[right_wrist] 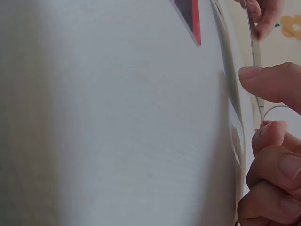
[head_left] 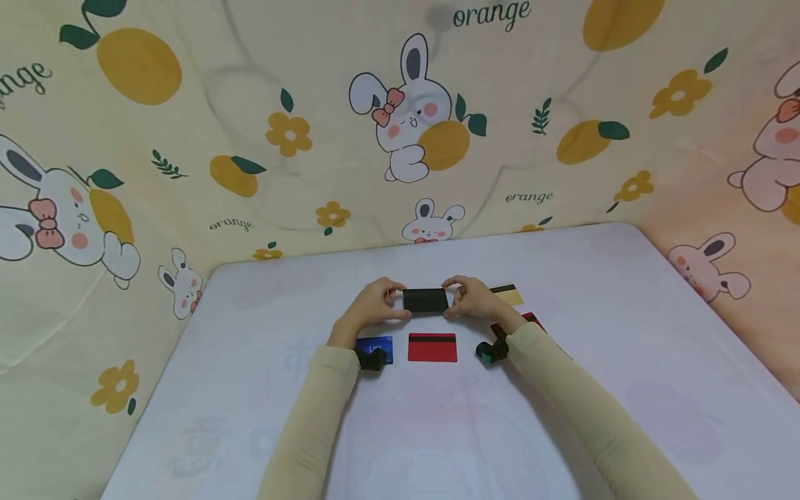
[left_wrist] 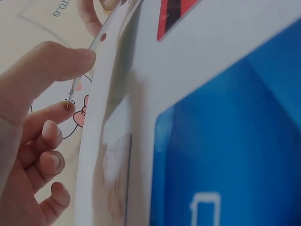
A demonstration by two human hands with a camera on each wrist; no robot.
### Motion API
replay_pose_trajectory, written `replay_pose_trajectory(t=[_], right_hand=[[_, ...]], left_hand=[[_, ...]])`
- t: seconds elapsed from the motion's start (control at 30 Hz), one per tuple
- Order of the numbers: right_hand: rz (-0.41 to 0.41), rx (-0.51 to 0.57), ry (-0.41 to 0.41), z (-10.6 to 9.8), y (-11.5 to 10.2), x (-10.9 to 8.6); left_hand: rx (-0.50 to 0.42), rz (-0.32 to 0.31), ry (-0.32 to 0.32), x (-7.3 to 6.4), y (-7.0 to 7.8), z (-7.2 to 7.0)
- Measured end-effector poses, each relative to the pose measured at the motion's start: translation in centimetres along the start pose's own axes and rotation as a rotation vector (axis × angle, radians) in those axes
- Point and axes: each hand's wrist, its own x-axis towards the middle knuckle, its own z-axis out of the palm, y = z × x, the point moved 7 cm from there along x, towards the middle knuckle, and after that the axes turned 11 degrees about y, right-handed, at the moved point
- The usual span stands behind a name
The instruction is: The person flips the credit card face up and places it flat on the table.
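Observation:
Both hands hold a black card (head_left: 426, 301) flat by its two ends, close over the table. My left hand (head_left: 378, 303) pinches its left end between thumb and index finger, the other fingers loosely curled. At the opposite end, the thumb and index finger of my right hand (head_left: 473, 297) grip it the same way. Seen nearly edge-on in the left wrist view, the card is a thin sheet. A red card (head_left: 432, 351) with a black stripe lies in front of it. Under my left wrist is a blue card (left_wrist: 225, 127), partly covered in the head view.
A gold card (head_left: 509, 295) with a black stripe lies behind my right hand. Another red card (head_left: 533, 321) shows partly beside the right wrist. Small black cameras sit at both wrists. The white table (head_left: 250, 389) meets a printed cloth (head_left: 350, 153) at its back edge.

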Motion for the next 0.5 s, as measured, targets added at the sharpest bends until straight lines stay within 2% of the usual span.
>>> replay_pose_trajectory(t=[0.5], right_hand=[[-0.09,0.082,0.017,-0.26,-0.43,-0.77]], left_hand=[[-0.028,-0.018,-0.011,-0.41,-0.61,-0.11]])
